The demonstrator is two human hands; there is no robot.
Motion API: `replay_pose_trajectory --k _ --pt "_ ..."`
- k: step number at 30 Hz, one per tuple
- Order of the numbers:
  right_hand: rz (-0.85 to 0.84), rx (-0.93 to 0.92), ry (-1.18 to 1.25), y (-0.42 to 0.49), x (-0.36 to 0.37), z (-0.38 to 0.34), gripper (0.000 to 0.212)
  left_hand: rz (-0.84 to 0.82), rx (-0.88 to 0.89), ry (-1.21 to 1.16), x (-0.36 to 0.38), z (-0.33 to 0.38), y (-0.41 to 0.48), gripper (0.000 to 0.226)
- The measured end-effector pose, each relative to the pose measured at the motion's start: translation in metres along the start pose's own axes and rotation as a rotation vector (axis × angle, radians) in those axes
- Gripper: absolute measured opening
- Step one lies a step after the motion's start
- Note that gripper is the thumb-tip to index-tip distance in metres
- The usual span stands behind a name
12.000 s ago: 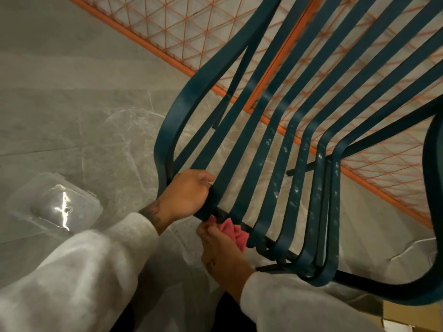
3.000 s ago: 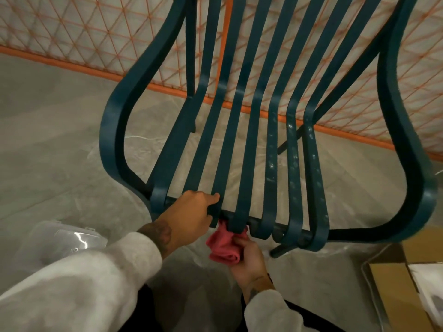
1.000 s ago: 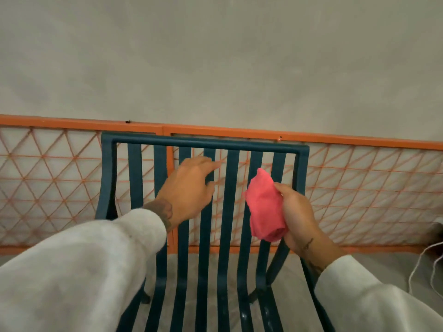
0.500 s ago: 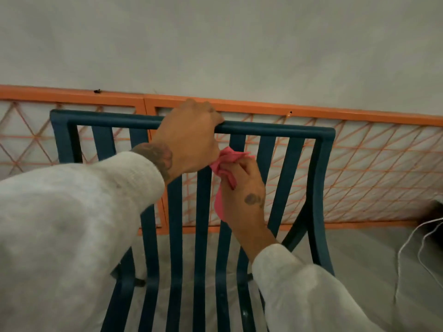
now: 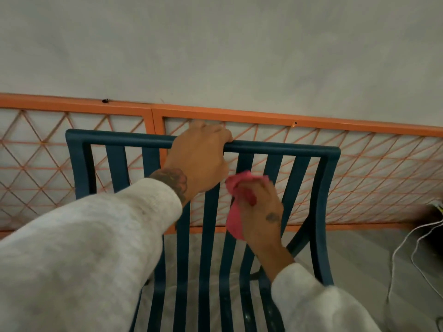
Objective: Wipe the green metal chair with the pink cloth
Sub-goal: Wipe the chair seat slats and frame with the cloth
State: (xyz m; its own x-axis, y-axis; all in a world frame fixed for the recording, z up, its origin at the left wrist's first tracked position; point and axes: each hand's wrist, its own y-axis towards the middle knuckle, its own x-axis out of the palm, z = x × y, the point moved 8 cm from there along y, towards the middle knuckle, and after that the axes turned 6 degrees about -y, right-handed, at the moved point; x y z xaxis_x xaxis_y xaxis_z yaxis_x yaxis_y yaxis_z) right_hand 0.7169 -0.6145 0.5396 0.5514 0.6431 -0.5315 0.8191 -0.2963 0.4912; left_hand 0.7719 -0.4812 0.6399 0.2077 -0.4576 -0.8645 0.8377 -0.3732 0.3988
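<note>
The dark green metal chair [image 5: 297, 173] stands upright before me, its slatted backrest filling the middle of the head view. My left hand [image 5: 201, 159] grips the top rail of the backrest near its middle. My right hand [image 5: 260, 212] holds the bunched pink cloth [image 5: 236, 219] against a vertical slat just below the top rail, right of my left hand. Part of the cloth hangs down under my fingers. Both sleeves are light grey.
An orange lattice fence [image 5: 359, 173] runs behind the chair in front of a grey wall. White cables [image 5: 407, 245] trail over the grey floor at the right edge.
My right hand with the cloth has slid a little down the slat and to the right. My left hand stays on the top rail. Earlier I was wiping the seat's front edge.
</note>
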Motion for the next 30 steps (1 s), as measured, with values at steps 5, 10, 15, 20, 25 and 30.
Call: replay_pose_trajectory --k 5,10,15,20,25,30 --pt "0.079 -0.051 0.003 0.024 -0.009 -0.01 0.022 0.083 0.003 -0.021 0.003 -0.001 -0.002 0.041" --pt "-0.095 0.074 -0.058 -0.025 0.018 0.033 0.02 0.164 0.023 -0.037 0.004 0.0 -0.006 0.041" --pt "0.103 -0.068 -0.01 0.028 -0.01 -0.012 0.017 0.19 0.026 -0.042 0.005 0.0 -0.008 0.048" --pt "-0.044 -0.037 -0.078 -0.012 0.017 0.022 0.016 0.195 0.016 -0.045 0.006 0.0 -0.01 0.045" --pt "-0.096 0.003 -0.07 -0.015 0.017 0.021 0.018 0.211 0.015 -0.041 0.01 0.001 -0.013 0.046" --pt "0.108 -0.135 -0.045 0.024 -0.004 -0.014 0.017 0.256 0.019 -0.057 0.01 0.0 -0.014 0.049"
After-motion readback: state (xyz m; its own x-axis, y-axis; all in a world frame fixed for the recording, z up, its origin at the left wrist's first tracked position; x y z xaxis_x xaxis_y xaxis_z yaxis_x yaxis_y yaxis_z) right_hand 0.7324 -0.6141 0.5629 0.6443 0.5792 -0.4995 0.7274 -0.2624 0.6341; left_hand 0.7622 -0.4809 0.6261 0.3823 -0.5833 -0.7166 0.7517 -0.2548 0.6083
